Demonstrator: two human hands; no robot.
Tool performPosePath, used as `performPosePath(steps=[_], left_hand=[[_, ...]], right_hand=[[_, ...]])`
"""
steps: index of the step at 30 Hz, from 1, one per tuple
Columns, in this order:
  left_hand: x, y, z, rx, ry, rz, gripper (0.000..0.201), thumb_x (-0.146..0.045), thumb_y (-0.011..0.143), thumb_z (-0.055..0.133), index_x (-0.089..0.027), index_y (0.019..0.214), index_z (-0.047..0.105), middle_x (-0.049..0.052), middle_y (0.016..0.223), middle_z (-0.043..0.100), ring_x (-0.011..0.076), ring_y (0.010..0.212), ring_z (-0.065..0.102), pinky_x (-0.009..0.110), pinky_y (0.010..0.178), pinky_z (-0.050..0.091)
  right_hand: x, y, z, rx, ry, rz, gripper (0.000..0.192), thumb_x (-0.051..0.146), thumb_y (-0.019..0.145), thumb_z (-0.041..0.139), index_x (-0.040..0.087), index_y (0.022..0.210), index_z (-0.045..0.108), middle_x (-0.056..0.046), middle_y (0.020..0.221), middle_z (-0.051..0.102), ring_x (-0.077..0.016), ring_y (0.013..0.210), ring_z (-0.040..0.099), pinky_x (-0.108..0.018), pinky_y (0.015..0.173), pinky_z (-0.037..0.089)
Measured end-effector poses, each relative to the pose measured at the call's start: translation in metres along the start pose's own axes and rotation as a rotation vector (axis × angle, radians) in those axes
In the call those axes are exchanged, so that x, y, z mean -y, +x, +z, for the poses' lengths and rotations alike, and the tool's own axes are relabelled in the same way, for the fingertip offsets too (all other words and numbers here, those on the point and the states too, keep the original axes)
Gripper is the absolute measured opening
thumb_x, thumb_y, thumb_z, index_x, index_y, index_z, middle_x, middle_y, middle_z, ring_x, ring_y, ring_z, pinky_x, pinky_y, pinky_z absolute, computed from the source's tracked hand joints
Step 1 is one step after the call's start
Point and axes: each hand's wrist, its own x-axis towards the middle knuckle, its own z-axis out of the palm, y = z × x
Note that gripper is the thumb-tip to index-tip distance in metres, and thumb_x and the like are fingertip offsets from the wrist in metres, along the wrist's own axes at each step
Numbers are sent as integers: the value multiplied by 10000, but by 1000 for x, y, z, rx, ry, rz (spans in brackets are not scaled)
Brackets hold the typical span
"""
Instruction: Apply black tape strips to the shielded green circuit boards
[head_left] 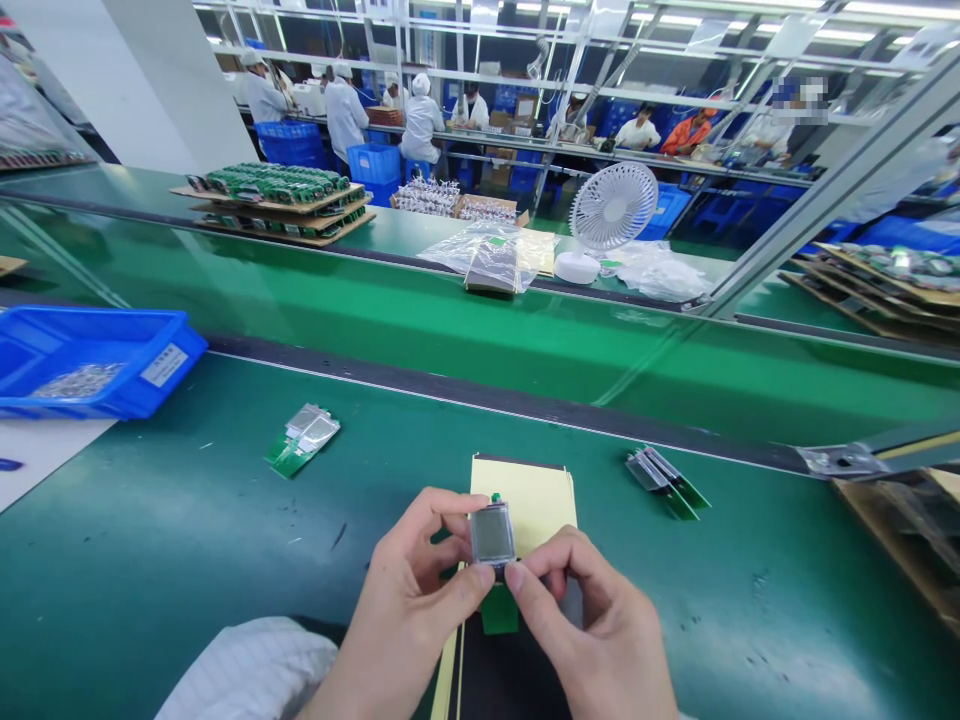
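A small green circuit board with a grey LCD screen point(492, 532) is held upright between both hands in the head view. My left hand point(420, 590) is closed on its left side, fingertips at the upper edge and thumb at the bottom corner. My right hand point(585, 610) pinches near the lower right corner of the screen. Under the hands lie pale yellow sheets point(525, 490) and a black surface point(510, 670). To the left rests another board with a screen point(304, 438); to the right, a few more screen boards point(666, 480) lie together.
A blue bin point(161, 335) with small metal parts stands at the left. Beyond a low clear partition are stacked trays of circuit boards point(277, 195), a white fan point(613, 210) and plastic bags point(660, 270). Stacked boards point(915, 540) sit at the right edge. Several people work farther back.
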Motion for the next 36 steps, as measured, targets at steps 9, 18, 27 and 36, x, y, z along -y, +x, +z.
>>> performPosePath(steps=[9, 18, 27, 36], left_hand=[[-5, 0, -6, -104, -25, -79, 213, -199, 727, 635, -252, 914, 546, -35, 844, 580, 93, 662, 502, 171, 552, 423], [0, 2, -1, -99, -40, -58, 220, -217, 703, 656, -256, 898, 560, -49, 773, 520, 94, 669, 514, 172, 556, 415], [5, 1, 0, -68, -7, -16, 220, -224, 708, 653, -258, 909, 569, -41, 765, 504, 115, 720, 547, 177, 570, 402], [1, 1, 2, -59, 52, 16, 195, -209, 701, 645, -247, 879, 576, -35, 774, 538, 111, 691, 555, 185, 585, 415]], right_hand=[[2, 10, -21, -146, 67, 20, 141, 288, 720, 583, 235, 605, 521, 51, 590, 398, -130, 562, 396, -271, 544, 311], [-5, -5, 3, 25, 141, 54, 37, 279, 709, 578, 250, 707, 555, 44, 641, 437, -147, 617, 429, -290, 606, 338], [-6, -4, 5, 44, 46, -3, 107, 277, 739, 558, 235, 645, 531, 37, 632, 446, -145, 598, 452, -289, 594, 336], [-5, -5, 5, 21, 34, 4, 162, 272, 745, 519, 224, 594, 484, 44, 587, 413, -135, 560, 421, -275, 543, 315]])
